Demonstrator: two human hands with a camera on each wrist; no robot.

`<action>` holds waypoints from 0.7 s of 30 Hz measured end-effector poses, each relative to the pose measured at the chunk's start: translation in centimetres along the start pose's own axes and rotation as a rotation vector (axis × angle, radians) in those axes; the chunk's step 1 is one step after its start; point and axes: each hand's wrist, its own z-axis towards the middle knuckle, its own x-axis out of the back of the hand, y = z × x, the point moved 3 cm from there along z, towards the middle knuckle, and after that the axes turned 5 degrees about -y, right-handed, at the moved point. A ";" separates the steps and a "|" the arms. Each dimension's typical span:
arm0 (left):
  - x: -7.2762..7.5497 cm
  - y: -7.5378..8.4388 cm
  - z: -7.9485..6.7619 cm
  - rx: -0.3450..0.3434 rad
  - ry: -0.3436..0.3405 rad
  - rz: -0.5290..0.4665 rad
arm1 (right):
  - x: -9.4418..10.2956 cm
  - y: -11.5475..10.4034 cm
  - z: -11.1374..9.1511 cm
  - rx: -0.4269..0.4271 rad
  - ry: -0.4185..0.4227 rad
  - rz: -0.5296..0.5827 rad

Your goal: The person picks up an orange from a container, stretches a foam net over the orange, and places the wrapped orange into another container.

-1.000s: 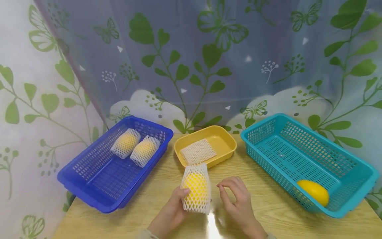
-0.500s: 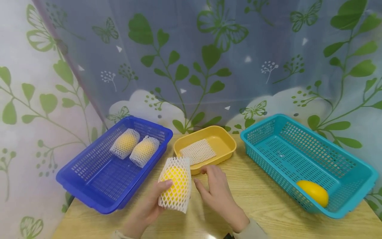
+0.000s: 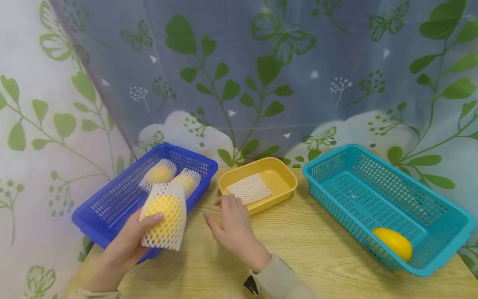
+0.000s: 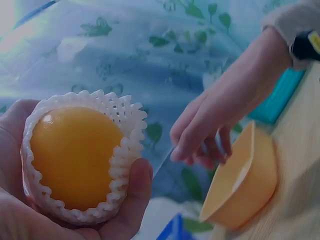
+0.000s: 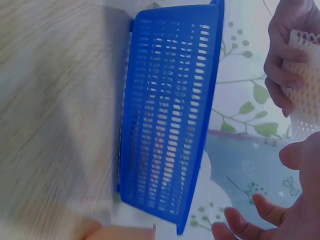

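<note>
My left hand (image 3: 125, 245) grips a yellow, mango-like fruit (image 3: 163, 209) wrapped in a white foam net sleeve. It holds the fruit above the front right side of the blue basket (image 3: 93, 216), thumb across the net. In the left wrist view, the fruit's smooth, bare end (image 4: 75, 157) shows through the sleeve's open mouth. Two more netted fruits (image 3: 158, 172) lie at the back of the blue basket, one partly hidden behind the held fruit. My right hand (image 3: 235, 228) hovers in front of the yellow tray (image 3: 281, 176), fingers loosely bent and holding nothing.
A flat white foam net sleeve (image 3: 249, 189) lies in the yellow tray. On the right stands a teal basket (image 3: 313, 189) with one bare yellow fruit (image 3: 393, 244) near its front corner. All stand on a wooden table (image 3: 317, 257) before a patterned curtain (image 3: 224, 83).
My left hand has carried the netted fruit leftward from the table's middle to over the blue basket's edge. My right hand has also moved left, to in front of the yellow tray.
</note>
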 end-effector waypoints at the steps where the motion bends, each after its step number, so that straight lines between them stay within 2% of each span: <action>1: 0.8 0.3 -0.1 -0.003 0.019 0.029 | -0.4 -0.2 0.2 -0.009 -0.016 -0.008; 5: 4.1 1.6 -0.1 -0.011 0.069 0.167 | -1.8 -1.2 1.1 -0.038 -0.074 -0.059; 8: 6.4 2.5 0.3 0.009 0.098 0.266 | -2.8 -2.0 1.8 -0.049 -0.108 -0.130; 11: 8.5 3.2 1.0 0.043 0.132 0.323 | -3.9 -3.0 2.5 -0.058 -0.131 -0.208; 17: 11.7 3.3 2.3 0.089 0.142 0.500 | -6.0 -4.1 3.4 -0.093 -0.182 -0.368; 21: 13.3 2.8 3.0 0.093 0.184 0.713 | -6.9 -4.5 3.6 -0.089 -0.198 -0.435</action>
